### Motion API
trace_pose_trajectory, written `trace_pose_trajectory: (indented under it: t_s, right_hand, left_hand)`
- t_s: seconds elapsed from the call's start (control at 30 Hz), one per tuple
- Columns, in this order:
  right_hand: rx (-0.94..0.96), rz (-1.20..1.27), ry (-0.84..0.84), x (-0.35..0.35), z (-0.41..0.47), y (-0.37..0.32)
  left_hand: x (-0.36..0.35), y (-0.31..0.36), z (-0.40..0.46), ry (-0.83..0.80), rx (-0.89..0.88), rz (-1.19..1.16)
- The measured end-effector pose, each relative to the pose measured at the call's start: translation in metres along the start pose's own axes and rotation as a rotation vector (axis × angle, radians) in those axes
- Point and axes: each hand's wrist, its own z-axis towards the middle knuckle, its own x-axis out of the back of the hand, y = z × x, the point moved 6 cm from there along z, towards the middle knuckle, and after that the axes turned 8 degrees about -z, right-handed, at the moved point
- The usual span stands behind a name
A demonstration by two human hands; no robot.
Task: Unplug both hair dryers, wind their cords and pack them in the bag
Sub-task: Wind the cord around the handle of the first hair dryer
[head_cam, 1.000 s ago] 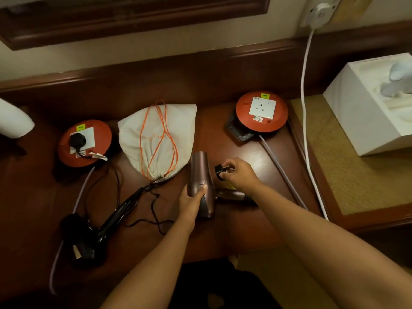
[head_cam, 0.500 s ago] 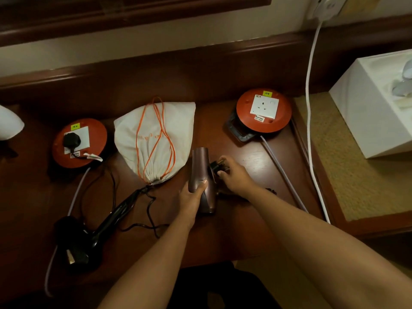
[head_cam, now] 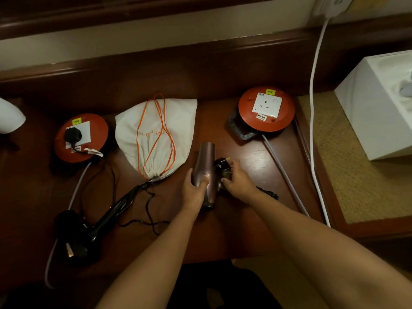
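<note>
- The person's left hand (head_cam: 196, 188) curls around the barrel of a metallic rose-brown hair dryer (head_cam: 206, 168), thumb across its smooth, tapered tube; the dryer rests on the glossy dark wooden desk (head_cam: 256, 230), nozzle pointing away from the person.
- The right hand (head_cam: 237, 181) pinches a black plug (head_cam: 223, 164) just beside the barrel, its brass pin showing between the fingertips; a short coiled stretch of black cord (head_cam: 268, 193) shows past the wrist.
- A cream cloth drawstring bag (head_cam: 156, 134) lies flat to the left of that dryer, its mouth gathered into tight pleats nearest the person, with thin orange strings (head_cam: 153, 139) looped across the soft, wrinkled fabric.
- A second, matte black hair dryer (head_cam: 89, 228) lies at the near left of the desk, its long handle angled up toward the bag's mouth, its thin black cord (head_cam: 142, 221) trailing in loose curves.
- A round orange extension reel (head_cam: 81, 139) on the left carries a white square socket plate with a black plug (head_cam: 73, 135) seated in it.
- A matching orange reel (head_cam: 266, 109) on the right shows a bare white socket face; a pale grey cable (head_cam: 285, 175) runs from it toward the near edge.
- A white cable (head_cam: 312, 130) hangs from a wall socket at the upper right.
- A white box (head_cam: 374, 112) sits on a coarse, woven tan surface (head_cam: 347, 186) at the right.
</note>
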Motion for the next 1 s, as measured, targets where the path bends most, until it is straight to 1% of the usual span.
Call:
trace_pose_trajectory:
  t_s: [0.1, 0.23, 0.37, 0.57, 0.77, 0.87, 1.0]
  right_hand:
    - [0.035, -0.081, -0.028, -0.002, -0.003, 0.005]
    - [0.121, -0.304, -0.067, -0.001, -0.008, 0.009]
    - [0.155, -0.451, -0.069, -0.003, -0.011, 0.021]
    - [0.209, -0.529, -0.053, -0.001, -0.018, 0.029]
    - [0.201, -0.59, -0.011, 0.002, -0.023, 0.038]
    - [0.211, -0.579, 0.009, 0.004, -0.027, 0.038]
    - [0.218, -0.558, 0.021, 0.008, -0.033, 0.035]
  left_hand:
    - [-0.004, 0.003, -0.003, -0.016, -0.024, 0.014]
    - [-0.005, 0.0, -0.007, 0.023, -0.049, 0.034]
    - [-0.006, 0.004, -0.016, 0.029, -0.127, 0.106]
    - [-0.006, 0.008, -0.015, 0.002, -0.131, 0.177]
    - [-0.003, 0.007, -0.017, -0.031, -0.104, 0.197]
    - [0.0, 0.005, -0.019, -0.044, -0.104, 0.206]
    - [0.004, 0.009, -0.024, -0.017, -0.117, 0.289]
